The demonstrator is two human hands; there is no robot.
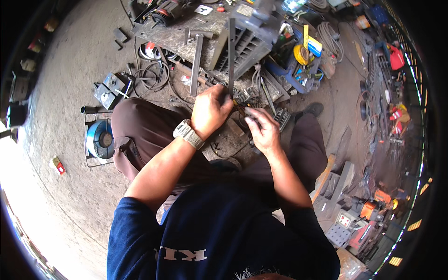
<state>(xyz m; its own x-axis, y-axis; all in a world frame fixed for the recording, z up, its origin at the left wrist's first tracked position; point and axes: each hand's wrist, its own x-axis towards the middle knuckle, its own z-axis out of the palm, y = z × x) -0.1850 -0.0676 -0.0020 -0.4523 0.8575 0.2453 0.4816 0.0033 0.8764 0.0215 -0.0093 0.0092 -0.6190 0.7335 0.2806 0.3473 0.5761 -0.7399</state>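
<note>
My left hand (212, 109), with a watch on its wrist, is closed around the lower end of a long, flat, dark metal bar (231, 56). The bar stands up away from me, in front of a slotted metal frame (245, 46). Close by on the right, the fingers of my right hand (262, 128) are pinched together. A small dark and yellowish piece (239, 105) shows between the two hands; its kind is hard to make out. Left of the bar lies a T-shaped steel piece (197, 65), like a hammer with a square-tube handle.
A worn worktable (175, 39) stands ahead, with an angle grinder (165, 11) on it. Cables (151, 77) lie coiled on the floor to the left, near a blue wire spool (99, 139). A blue crate (291, 77) with a yellow tape roll (301, 54) is at the right.
</note>
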